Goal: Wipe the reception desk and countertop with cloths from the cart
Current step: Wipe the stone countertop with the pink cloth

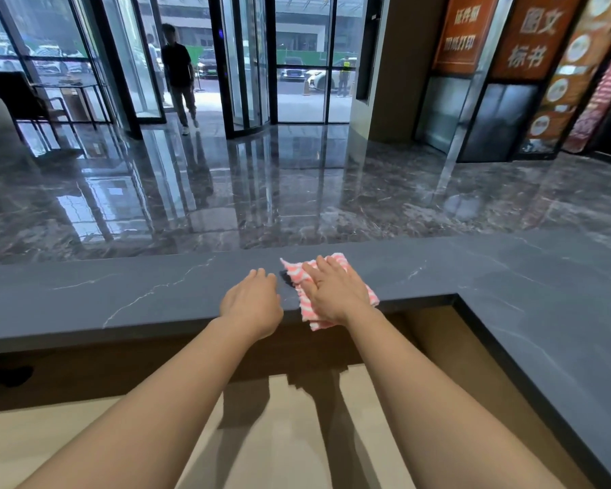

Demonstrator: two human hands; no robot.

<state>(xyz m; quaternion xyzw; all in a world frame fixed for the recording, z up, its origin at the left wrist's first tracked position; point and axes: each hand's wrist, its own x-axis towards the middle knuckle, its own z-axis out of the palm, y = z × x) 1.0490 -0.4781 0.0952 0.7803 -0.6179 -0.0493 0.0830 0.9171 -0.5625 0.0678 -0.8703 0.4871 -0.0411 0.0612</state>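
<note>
A pink-and-white striped cloth (pixel 295 270) lies flat on the dark grey marble countertop (pixel 120 294), its near corner hanging over the front edge. My right hand (pixel 336 289) presses palm-down on the cloth with fingers spread, covering its middle. My left hand (pixel 253 303) rests just left of the cloth on the counter's near edge, fingers loosely curled, holding nothing. The lower beige desk surface (pixel 67 428) lies beneath my forearms. No cart is in view.
The countertop turns a corner and runs along the right side (pixel 561 330). Beyond it is a glossy marble lobby floor (pixel 261 192), glass doors (pixel 247 65), a standing person (pixel 180 75), a chair and table (pixel 32 97) at far left, and orange signboards (pixel 529 37).
</note>
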